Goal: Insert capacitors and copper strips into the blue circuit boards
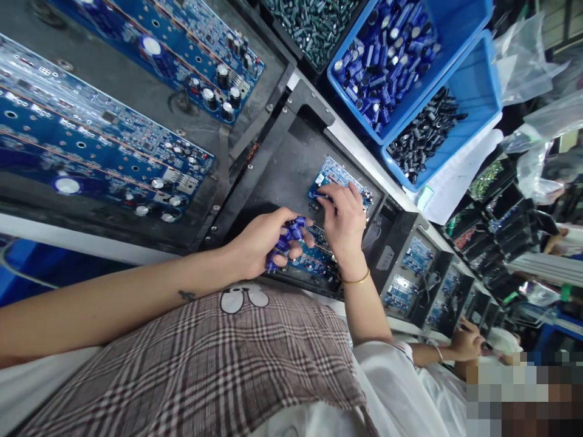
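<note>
Several blue capacitors [296, 230] lie in my left hand [262, 243], with its fingers curled round them over the black tray [277, 176]. My right hand [344, 218] is closed in a pinch at the left edge of a small blue circuit board [336, 172], partly covering it. What its fingertips hold is too small to make out. A second blue board [312, 262] lies below the first in the same tray, partly behind my hands.
Large circuit boards [113, 145] sit in a tray at left. Blue bins hold blue capacitors [387, 54] and black parts [423, 136]; a black bin holds green parts [312, 27]. More board trays [410, 273] run right, near another person's hand [467, 340].
</note>
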### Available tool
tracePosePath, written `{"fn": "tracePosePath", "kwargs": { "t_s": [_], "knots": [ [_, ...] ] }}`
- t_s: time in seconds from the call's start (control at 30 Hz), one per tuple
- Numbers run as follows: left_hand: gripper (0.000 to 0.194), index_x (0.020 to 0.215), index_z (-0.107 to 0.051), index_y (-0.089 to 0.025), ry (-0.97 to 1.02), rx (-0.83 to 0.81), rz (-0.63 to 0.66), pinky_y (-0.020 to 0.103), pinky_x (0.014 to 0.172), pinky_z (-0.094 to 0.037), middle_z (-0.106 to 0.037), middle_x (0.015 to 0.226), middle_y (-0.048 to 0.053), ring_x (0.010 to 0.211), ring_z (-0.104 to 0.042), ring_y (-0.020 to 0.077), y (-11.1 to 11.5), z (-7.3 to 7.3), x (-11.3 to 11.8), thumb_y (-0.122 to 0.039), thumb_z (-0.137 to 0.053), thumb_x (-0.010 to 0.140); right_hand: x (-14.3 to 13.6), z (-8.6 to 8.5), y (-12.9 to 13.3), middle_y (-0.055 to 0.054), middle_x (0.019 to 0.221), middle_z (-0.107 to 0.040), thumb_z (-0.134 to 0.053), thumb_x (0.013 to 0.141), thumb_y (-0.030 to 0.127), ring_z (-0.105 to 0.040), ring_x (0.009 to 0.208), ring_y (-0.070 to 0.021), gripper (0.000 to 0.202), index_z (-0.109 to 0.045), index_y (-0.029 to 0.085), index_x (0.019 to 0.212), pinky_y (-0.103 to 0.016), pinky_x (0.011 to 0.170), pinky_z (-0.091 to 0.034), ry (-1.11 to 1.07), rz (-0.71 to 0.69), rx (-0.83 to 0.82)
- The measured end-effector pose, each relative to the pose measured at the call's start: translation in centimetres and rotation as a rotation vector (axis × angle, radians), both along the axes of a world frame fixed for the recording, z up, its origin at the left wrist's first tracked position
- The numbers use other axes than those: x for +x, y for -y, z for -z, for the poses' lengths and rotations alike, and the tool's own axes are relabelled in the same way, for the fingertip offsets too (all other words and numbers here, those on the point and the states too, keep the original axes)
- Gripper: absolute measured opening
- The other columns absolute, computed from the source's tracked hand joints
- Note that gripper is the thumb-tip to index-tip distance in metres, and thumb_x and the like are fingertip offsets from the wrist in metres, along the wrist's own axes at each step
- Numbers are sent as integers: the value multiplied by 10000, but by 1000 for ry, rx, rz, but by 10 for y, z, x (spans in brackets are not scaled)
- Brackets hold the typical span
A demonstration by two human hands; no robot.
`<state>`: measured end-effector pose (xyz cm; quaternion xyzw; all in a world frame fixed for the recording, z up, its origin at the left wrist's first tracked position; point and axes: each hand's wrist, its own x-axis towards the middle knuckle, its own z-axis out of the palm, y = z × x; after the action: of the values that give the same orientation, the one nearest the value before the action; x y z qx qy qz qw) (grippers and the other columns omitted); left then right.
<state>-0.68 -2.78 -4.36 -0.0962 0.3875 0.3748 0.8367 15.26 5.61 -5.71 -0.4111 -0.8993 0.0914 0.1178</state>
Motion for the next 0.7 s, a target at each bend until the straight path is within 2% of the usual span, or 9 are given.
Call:
{"fn": "tracePosePath", "kwargs": {
  "t_s": [0.33,0.5,0.7],
  "knots": [
    [259,880,-588,-109,2,-16,-39,120,293,-202,-651,686,99,388,-453,66,0,-2,-2,-281,-426,987,1,-7,-5,-4,1036,-726,-433,992,199,-669,1002,-141,213,-639,244,1021,-461,1177,-342,43,-64,-11],
    [334,853,-608,-100,-13,-25,-50,116,289,-198,-618,686,74,389,-439,51,1,2,0,-355,-445,993,2,-4,-5,-12,1048,-731,-432,998,201,-669,1022,-141,219,-645,242,1028,-469,1187,-321,11,-85,21],
    [361,791,-600,-100,-18,-32,-59,119,280,-199,-583,667,52,387,-436,48,1,1,0,-354,-442,992,4,-2,-4,-13,1040,-736,-434,1003,198,-678,1007,-138,218,-649,220,1026,-470,1183,-326,-2,-114,48]
  ]
}}
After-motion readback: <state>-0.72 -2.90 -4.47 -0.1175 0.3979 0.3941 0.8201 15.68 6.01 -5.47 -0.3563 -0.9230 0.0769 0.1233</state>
